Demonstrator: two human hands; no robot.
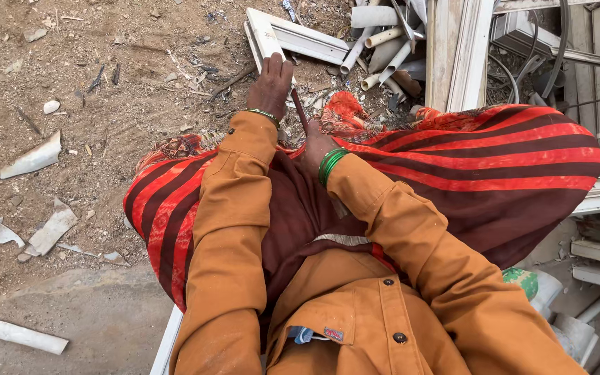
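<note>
White plastic frame piece (267, 36) lies on the dirt ahead, against a heap of cut pipes (383, 42) — crowded to the right, open ground (105, 104) to the left. Its mitred corner looks dusty and profiled. The left hand (271, 85) rests flat on it, fingers together. The right hand (314, 142) clamps a thin dark rod (299, 111) — tip near the frame.

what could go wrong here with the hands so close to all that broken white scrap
The left hand presses on a broken white frame piece; a jagged edge might cut bare skin. The right hand grips a thin dark rod close to the left wrist, so a slip could jab it. The loose red striped cloth might snag.
</note>
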